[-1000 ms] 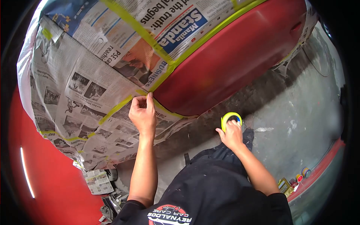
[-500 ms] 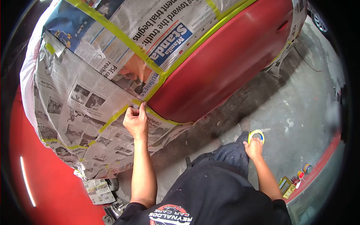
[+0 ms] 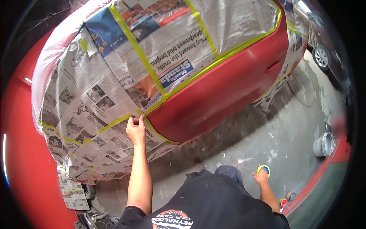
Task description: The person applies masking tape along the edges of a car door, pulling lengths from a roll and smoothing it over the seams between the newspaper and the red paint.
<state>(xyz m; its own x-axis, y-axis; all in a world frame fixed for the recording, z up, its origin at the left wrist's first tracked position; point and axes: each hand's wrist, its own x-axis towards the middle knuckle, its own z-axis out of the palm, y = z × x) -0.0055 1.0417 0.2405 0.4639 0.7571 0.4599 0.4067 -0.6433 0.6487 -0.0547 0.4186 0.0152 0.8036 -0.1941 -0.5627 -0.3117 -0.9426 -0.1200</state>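
My left hand (image 3: 136,131) is against the newspaper (image 3: 114,147) covering the car, at the corner of the bare red door panel (image 3: 217,95). Its thumb and finger are pinched where yellow-green masking tape strips (image 3: 114,124) meet. Whatever is between the fingertips is too small to make out. Low on my right side, away from the car, my right hand (image 3: 261,176) grips a roll of yellow-green masking tape (image 3: 264,167) with a blue inner ring. More tape (image 3: 228,49) borders the upper edge of the red panel.
Clear plastic sheeting (image 3: 244,24) covers the window area. Grey concrete floor (image 3: 282,126) runs beside the car. A paint-stained bucket (image 3: 324,145) stands at the right, and small cans (image 3: 290,196) sit near a red floor line. A dark car's wheel (image 3: 321,57) shows at upper right.
The view has shifted, showing more of the car and the bucket. My left hand stays pinched at the same taped corner. My right hand, still gripping the tape roll, appears lower in view.
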